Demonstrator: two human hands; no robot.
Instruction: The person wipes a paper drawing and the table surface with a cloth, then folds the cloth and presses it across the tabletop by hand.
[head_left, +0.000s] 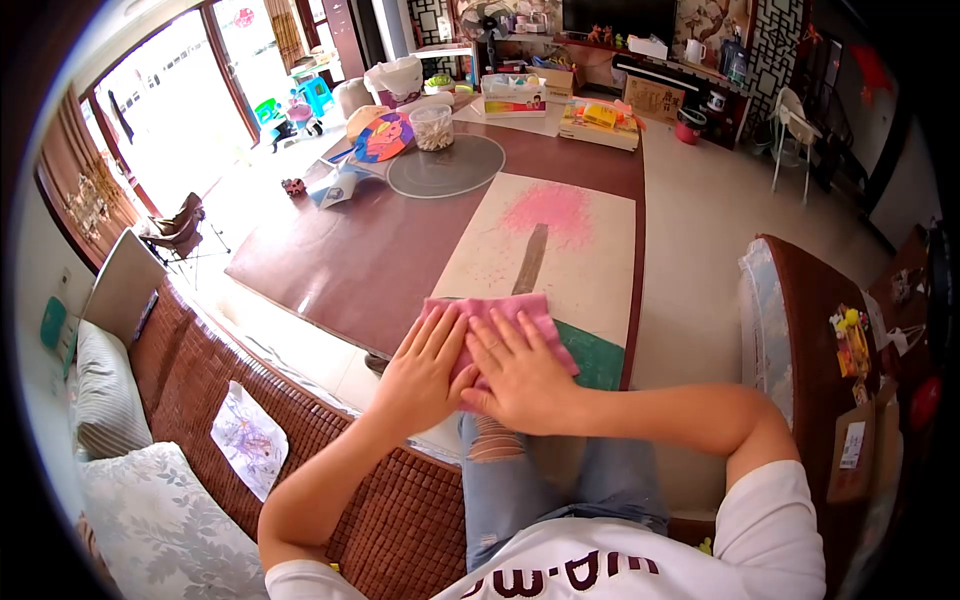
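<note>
A pink cloth (545, 325) lies over the near edge of a painted sheet on the brown table (340, 250). My left hand (425, 365) rests flat on the cloth's left part, fingers stretched forward. Beside it, my right hand (520, 370) presses on the cloth with its fingers spread, and the two thumbs are close together. The sheet (480, 245) shows a pink speckled tree crown, a brown trunk and a green area at the bottom right. Whatever lies under the cloth is hidden.
Beyond the sheet are a round grey mat (440, 175), a clear tub (432, 128) of pale pieces, a colourful round fan (383, 138) and stacked boxes (600, 122). A woven brown sofa (370, 510) with a drawing (250, 440) is at the left, another seat at the right.
</note>
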